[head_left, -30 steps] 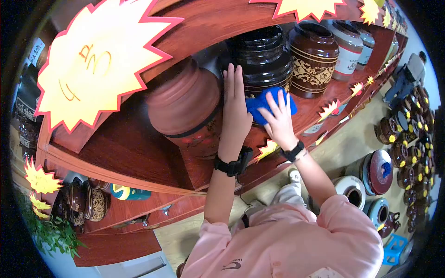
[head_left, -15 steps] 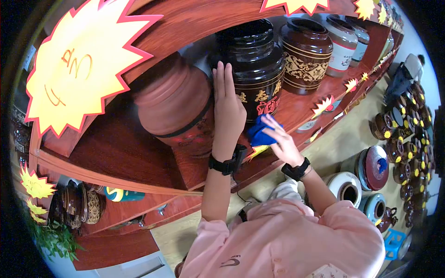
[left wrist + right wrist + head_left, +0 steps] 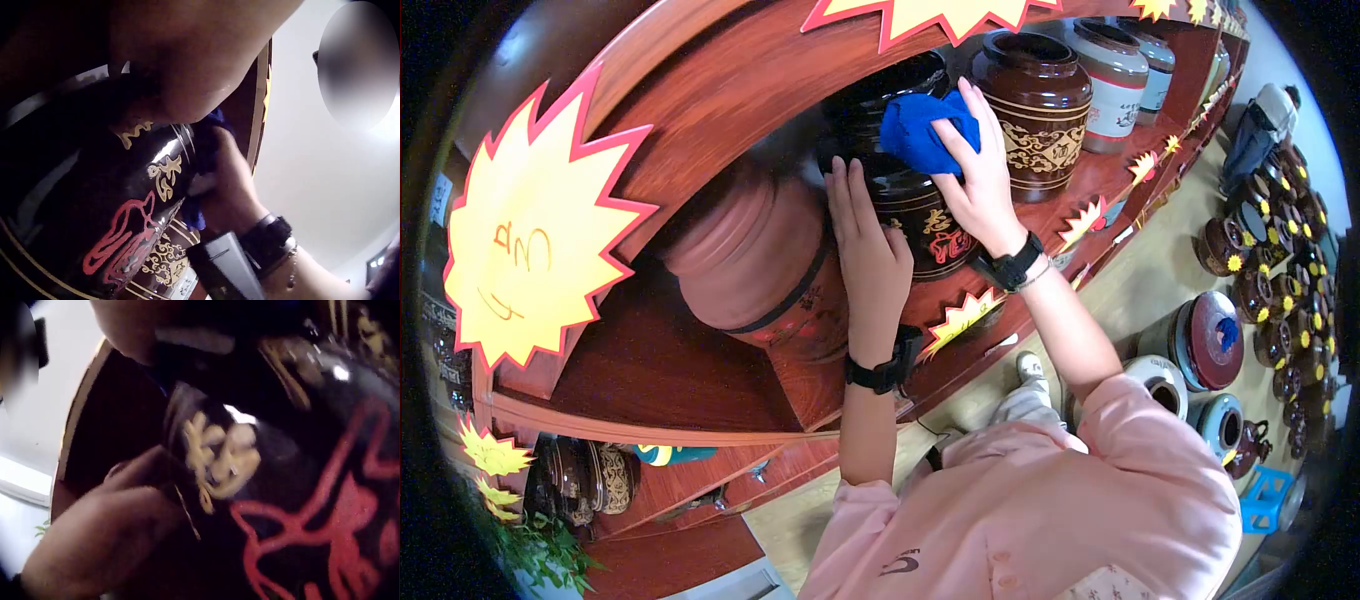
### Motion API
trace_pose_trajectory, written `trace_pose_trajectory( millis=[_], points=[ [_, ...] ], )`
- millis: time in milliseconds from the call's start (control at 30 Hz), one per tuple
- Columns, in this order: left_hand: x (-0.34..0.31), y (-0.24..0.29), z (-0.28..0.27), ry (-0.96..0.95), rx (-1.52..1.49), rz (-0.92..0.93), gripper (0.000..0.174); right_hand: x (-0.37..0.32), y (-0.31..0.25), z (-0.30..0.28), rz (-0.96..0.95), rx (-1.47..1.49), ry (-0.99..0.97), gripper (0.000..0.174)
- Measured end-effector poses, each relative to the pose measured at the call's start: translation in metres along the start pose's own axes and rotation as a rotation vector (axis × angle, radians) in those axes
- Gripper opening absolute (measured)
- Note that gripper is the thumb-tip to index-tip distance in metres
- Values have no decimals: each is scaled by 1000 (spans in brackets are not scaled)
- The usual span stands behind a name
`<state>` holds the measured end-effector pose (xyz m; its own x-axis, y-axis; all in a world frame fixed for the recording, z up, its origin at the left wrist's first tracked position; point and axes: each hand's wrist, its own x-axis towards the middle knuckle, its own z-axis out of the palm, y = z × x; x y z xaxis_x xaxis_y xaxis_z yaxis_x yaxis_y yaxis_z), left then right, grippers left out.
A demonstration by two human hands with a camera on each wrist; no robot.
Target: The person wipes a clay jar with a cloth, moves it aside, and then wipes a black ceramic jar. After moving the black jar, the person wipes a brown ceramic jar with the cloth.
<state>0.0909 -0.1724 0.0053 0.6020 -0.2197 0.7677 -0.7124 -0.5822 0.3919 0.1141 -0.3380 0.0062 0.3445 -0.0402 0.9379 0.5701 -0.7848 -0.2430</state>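
Note:
A black glazed jar (image 3: 910, 205) with gold and red writing stands on the red-brown shelf. The left hand (image 3: 870, 265) lies along its left side with fingers straight; the same hand shows in the right wrist view (image 3: 106, 534) beside the jar (image 3: 275, 487). Over the jar's upper part, the right hand (image 3: 980, 175) holds a bunched blue cloth (image 3: 925, 130), thumb and fingers spread over it. In the left wrist view, the right hand (image 3: 231, 181) and part of the cloth (image 3: 195, 215) are at the jar's far side (image 3: 69, 187).
A matte reddish-brown jar (image 3: 745, 260) stands left of the left hand. A brown patterned jar (image 3: 1035, 110) and a grey-white jar (image 3: 1108, 80) stand to the right. Starburst price tags (image 3: 965, 320) line the shelf edge. More jars (image 3: 1215, 340) are on the floor, and a person (image 3: 1265, 130) stands farther off.
The right hand and blue cloth have moved from the jar's lower front up to its upper part. The left hand stays at the jar's side. The head view has shifted.

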Motion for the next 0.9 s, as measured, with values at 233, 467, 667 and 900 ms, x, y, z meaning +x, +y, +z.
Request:
trace_pose_trajectory(
  millis=[233, 467, 667, 900],
  points=[
    [0, -1, 7, 15, 46, -6, 77, -71, -1, 8, 263, 269, 27, 58],
    [1, 4, 11, 35, 48, -21, 77, -165, -1, -2, 941, 241, -165, 32],
    [0, 5, 9, 37, 70, -7, 78, -167, 5, 0, 906, 391, -28, 32],
    [1, 8, 11, 50, 64, -44, 77, -165, 5, -6, 911, 389, -139, 38]
  ],
)
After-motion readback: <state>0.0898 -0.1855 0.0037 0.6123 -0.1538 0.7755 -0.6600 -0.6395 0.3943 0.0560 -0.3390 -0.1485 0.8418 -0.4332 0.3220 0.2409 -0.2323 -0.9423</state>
